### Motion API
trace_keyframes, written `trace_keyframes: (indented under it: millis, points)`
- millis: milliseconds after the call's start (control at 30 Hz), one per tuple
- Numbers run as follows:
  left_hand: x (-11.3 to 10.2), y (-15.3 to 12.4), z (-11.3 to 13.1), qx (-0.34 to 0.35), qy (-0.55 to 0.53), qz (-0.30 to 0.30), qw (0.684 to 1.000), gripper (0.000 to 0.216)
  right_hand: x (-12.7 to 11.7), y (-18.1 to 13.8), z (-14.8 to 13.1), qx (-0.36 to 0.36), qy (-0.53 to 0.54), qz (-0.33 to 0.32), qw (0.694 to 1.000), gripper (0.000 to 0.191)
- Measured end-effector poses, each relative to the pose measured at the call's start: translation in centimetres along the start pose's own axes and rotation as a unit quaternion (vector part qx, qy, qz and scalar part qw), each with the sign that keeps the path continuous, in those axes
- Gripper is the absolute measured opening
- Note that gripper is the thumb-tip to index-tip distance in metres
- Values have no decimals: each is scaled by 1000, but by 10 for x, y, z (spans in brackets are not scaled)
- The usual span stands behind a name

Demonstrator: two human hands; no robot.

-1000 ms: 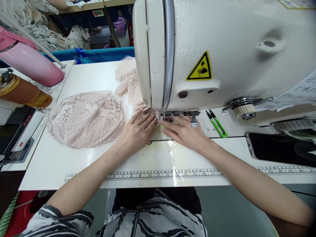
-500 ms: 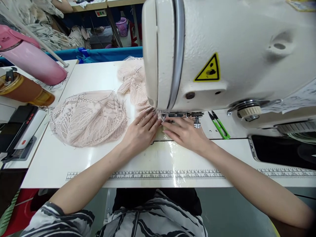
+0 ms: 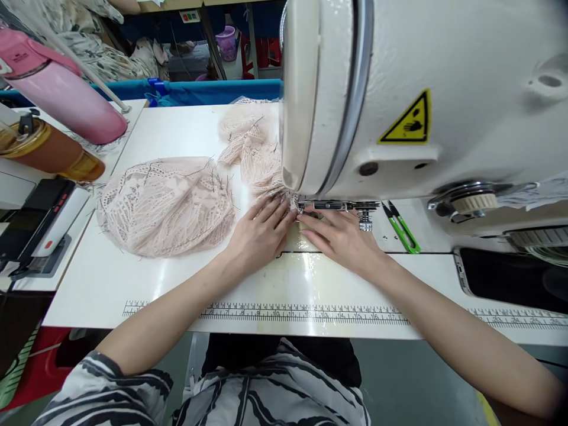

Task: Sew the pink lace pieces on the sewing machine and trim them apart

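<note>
My left hand (image 3: 261, 228) lies palm down with its fingers stretched over the front edge of a pale pink lace piece (image 3: 261, 160), just left of the needle area. My right hand (image 3: 344, 234) rests flat on the machine bed, fingers extended, its fingertips close to the presser foot. The sewing machine (image 3: 337, 106) stands over the lace; its head hides part of the cloth. The fabric right at the needle is mostly covered by my fingers and the metal foot parts. Another lace piece (image 3: 166, 207), with dark thread ends, lies to the left of my left hand.
Green-handled thread snips (image 3: 403, 229) and a black phone (image 3: 510, 278) lie to the right. At the left stand a pink bottle (image 3: 66, 89), an amber cup (image 3: 53, 151) and a black device (image 3: 33, 219). A printed ruler (image 3: 302, 313) runs along the table's front. Another person's sleeve shows behind.
The view has shifted slightly, so machine and table appear farther right. Both hands keep nearly the same place at the needle; the lace shows no clear movement.
</note>
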State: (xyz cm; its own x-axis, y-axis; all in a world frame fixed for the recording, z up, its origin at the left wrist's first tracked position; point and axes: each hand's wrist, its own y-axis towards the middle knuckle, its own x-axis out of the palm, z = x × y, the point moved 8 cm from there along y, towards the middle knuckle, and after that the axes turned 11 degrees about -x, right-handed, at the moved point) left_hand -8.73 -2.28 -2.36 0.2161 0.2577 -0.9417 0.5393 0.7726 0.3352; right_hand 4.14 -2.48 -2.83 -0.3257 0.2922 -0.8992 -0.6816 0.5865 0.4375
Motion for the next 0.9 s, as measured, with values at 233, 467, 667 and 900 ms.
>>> trace_keyframes:
  millis: [233, 467, 667, 900]
  points:
    - [3, 1, -2, -18, -12, -6, 1000, 42, 1, 0, 2, 17, -4, -6, 1000, 32]
    - [5, 2, -7, -38, -11, -12, 999, 45, 5, -2, 7, 25, -19, -18, 999, 36]
    - [14, 0, -12, -64, -10, -40, 997, 52, 1, -5, 18, 53, -1, 14, 998, 33]
    - [12, 13, -20, -89, -8, -95, 991, 49, 0, -5, 24, 66, 55, 38, 996, 31]
